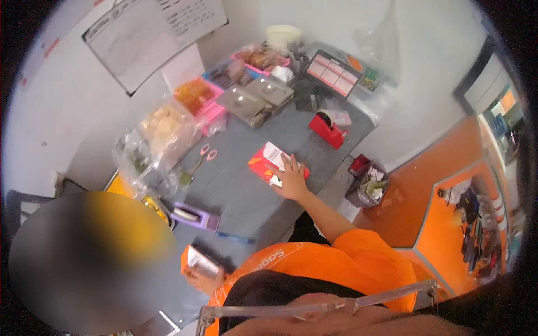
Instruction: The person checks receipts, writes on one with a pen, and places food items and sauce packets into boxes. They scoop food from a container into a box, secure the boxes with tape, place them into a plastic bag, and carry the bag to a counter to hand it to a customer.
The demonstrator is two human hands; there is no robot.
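Note:
A red and orange packet [261,163] with a white barcode label lies on the grey table. My right hand [291,179] rests on its right part, fingers spread over the top. Lower left, near my body, my left hand [206,281] is wrapped round a small box [200,261] with an orange end and a whitish side. Between the two hands are a purple tape dispenser [195,217] and a blue pen-like item [235,238]. Scissors [200,161] with pink handles lie left of the packet.
A red tape dispenser [328,129] stands near the right edge. Farther back are metal containers [244,105], a pink basket [212,110], plastic bags [162,131] and a tablet-like panel [334,74]. A bin [368,185] stands beyond the edge. A blurred oval covers the lower left.

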